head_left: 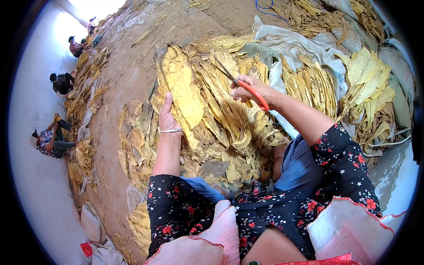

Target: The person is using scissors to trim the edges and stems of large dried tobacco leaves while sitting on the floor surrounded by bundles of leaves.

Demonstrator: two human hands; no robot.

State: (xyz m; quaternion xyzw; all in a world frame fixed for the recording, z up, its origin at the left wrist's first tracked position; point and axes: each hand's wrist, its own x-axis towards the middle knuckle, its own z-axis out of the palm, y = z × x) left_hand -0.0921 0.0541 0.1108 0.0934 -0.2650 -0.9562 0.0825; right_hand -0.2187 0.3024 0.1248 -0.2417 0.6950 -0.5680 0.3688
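My left hand (167, 118) holds a large, dry yellow tobacco leaf (182, 86) upright. Its thumb shows at the leaf's left edge, while the other fingers are mostly hidden behind the leaf. The leaf's top is dark and curled. To the right, my right hand (248, 82) grips a pair of scissors (261, 101) with red handles. Their dark blades point up and left, apart from the leaf. Below both hands lies a heap of dried yellow and brown tobacco leaves (227, 117).
Pale plastic sheeting (287, 42) covers part of the heap behind. A stack of leaves (311, 86) stands right of my right hand, near a pale yellow bunch (364, 73). Several people sit along the white wall (39, 101) at left, beside more leaves. A blue cord (269, 9) lies far off.
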